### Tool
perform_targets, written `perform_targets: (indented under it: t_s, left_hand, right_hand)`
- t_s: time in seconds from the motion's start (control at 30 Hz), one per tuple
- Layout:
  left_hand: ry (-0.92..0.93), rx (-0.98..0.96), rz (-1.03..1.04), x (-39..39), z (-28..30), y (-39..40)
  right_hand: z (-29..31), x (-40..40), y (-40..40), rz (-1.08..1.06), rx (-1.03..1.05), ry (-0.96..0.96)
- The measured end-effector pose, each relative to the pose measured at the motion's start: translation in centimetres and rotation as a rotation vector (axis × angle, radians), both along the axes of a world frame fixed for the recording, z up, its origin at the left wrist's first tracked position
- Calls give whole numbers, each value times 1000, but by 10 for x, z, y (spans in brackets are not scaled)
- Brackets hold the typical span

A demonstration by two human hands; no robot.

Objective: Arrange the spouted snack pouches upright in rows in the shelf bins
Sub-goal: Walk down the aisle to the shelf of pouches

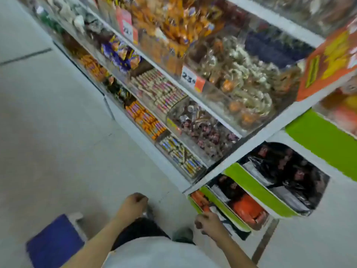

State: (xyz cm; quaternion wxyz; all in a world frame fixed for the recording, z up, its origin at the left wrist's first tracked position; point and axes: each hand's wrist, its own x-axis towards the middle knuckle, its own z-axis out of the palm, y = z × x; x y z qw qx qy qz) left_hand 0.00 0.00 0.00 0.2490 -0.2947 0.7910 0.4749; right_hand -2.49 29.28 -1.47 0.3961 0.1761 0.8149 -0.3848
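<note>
The view is motion-blurred. My left hand (133,205) hangs low over the grey floor, its fingers curled into a fist with nothing visible in it. Further right, my right hand (207,222) is also curled, right at the front edge of the lowest green-fronted bin (228,213); whether it pinches anything is unclear. That bin and the one above it hold orange packs (249,209). The highest green-fronted bin (258,188) holds black packs (289,169). I cannot make out any spouts on the packs.
To the left of the bins, white shelves carry clear bins (193,128) full of wrapped sweets, with a price tag (190,78) on one front. A blue box-like object (54,242) sits on the floor at lower left. Grey floor (58,142) spreads across the left.
</note>
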Motion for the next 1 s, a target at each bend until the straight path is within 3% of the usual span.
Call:
perform_targets:
  t_s: [0.17, 0.53, 1.0]
  left_hand:
    - [96, -46, 20, 18, 13, -51]
    - [-6, -43, 98, -5, -5, -262]
    - [-29, -111, 151, -184, 8, -582]
  right_hand:
    - [29, -48, -105, 305, -68, 87]
    - [39, -148, -391, 694, -109, 138]
    - [35, -358, -688, 1153, -16, 132]
